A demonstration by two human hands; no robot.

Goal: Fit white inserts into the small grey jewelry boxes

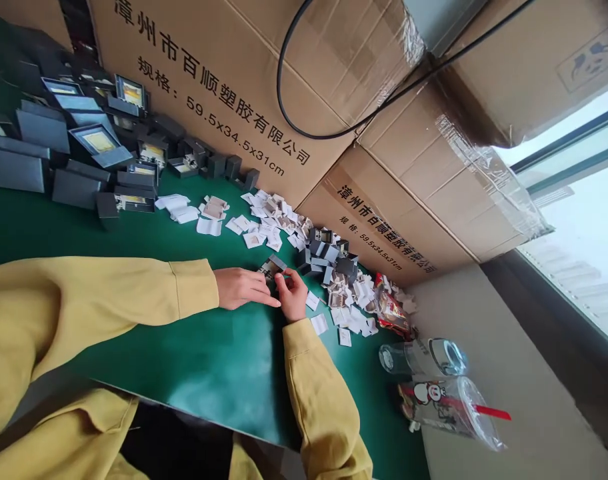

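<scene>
A small dark open box (272,265) with a pale insert is between my two hands over the green table. My left hand (243,289) comes in from the left, with its upper edge against the box and its lower fingers stretched toward my other hand. Its thumb is hidden. My right hand (293,293) pinches the right side of the box between thumb and fingers. Just beyond lie loose white card inserts (255,238), and to the right is a pile of small dark boxes (329,257).
Larger dark boxes (77,183), some with lids up, crowd the table's (209,360) far left. Printed cartons (224,87) wall the back, under a black cable (329,137). At right are more white inserts (354,317), a red packet (391,310) and clear plastic cups (447,403).
</scene>
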